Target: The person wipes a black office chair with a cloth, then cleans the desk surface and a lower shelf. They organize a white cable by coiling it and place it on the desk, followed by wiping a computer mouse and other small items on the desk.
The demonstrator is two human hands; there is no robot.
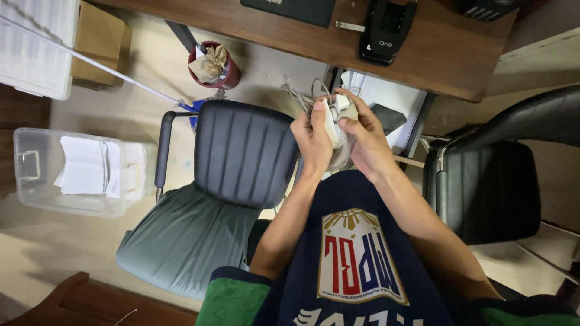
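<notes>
Both hands clenched on one small white device [331,122]: left hand [312,136] and right hand [364,134] grip it between them, grey cord [300,96] trailing up-left. Wooden tabletop [435,57] just beyond the grip; grey office chair [217,193] left and below, pale tiled floor [36,241] underneath.

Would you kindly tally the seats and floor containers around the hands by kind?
Chairs: 2, one by the left hand at, one black at
Clear bins: 1
Red buckets: 1
Cardboard boxes: 1
Total: 5
</notes>
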